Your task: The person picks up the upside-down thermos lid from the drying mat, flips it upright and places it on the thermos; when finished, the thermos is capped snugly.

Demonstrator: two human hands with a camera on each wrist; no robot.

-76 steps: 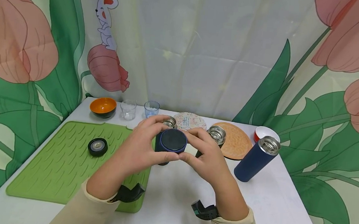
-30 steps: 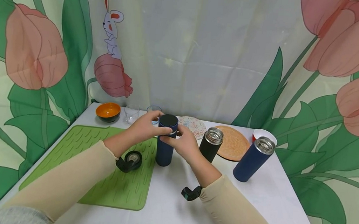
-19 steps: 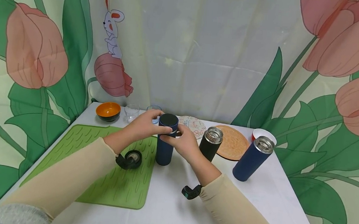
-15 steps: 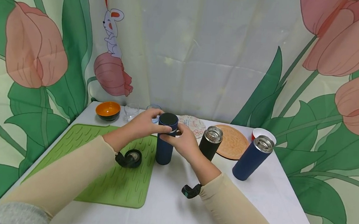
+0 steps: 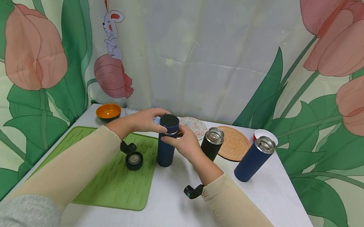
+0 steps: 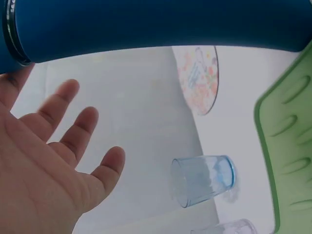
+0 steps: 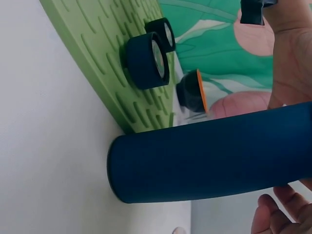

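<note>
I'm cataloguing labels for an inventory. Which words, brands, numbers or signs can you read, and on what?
No text can be read.
Patterned round mat: bluish marks, possibly lettering, too small and blurred to read.
Lidded navy bottle, black bottle, uncapped navy bottle: no lettering visible on the sides shown.

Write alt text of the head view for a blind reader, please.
A left hand and right hand hold the top of a lidded blue bottle beside a green mat. Further right stand an open black bottle and a second blue bottle, also open.
</note>
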